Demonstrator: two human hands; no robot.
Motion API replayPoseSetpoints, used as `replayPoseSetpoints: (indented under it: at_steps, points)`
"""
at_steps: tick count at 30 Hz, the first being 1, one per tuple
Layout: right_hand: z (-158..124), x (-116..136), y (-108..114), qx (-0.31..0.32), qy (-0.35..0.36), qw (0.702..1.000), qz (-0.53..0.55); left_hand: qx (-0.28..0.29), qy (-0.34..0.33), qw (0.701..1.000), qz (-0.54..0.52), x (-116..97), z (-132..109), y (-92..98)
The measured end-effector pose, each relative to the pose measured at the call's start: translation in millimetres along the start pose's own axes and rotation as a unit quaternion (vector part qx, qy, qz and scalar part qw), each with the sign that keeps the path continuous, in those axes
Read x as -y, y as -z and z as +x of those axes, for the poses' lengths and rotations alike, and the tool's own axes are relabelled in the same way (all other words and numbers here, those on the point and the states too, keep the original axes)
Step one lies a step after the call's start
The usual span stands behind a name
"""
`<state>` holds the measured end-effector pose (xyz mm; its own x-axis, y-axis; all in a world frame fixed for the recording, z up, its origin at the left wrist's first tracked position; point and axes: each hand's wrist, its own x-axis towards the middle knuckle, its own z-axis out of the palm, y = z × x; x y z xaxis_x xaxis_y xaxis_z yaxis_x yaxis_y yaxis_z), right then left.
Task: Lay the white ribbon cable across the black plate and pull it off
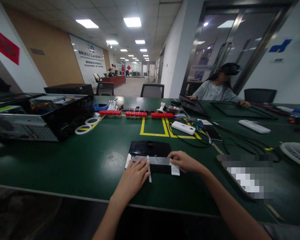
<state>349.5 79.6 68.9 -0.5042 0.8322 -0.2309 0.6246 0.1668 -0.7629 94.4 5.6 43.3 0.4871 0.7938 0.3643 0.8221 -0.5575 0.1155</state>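
Observation:
A flat black rectangular device lies on the green table just in front of me. A grey strip with white ends runs across its near edge. My left hand lies flat on the strip's left part, fingers stretched out. A thin white strip sticks out beside its fingers. My right hand presses on the strip's right end, fingers curled down onto it. Neither hand lifts anything.
An open black computer case stands at the left with white tape rolls beside it. Red blocks, a white remote, cables and a white fan lie beyond. Another person sits at the far right.

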Motion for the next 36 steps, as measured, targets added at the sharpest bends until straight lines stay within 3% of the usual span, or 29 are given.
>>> replayPoseSetpoints:
  at_steps: [12, 22, 30, 36]
  points:
    - [-0.1, 2.6, -1.2, -0.008, -0.009, 1.0, 0.001, 0.018, 0.024, 1.0, 0.005, -2.1, 4.1, -19.2]
    - [-0.3, 2.2, -0.2, 0.002, -0.008, 1.0, 0.003, 0.024, 0.032, 0.999, 0.021, -5.9, 5.4, -21.7]
    - [-0.8, 2.4, 0.2, 0.004, -0.009, 1.0, 0.004, 0.034, 0.036, 0.999, 0.005, -5.0, 4.5, -16.6]
    - [0.1, -0.1, 0.9, 0.011, -0.014, 1.0, -0.005, 0.056, 0.039, 0.996, -0.049, 1.9, 6.6, -2.7]
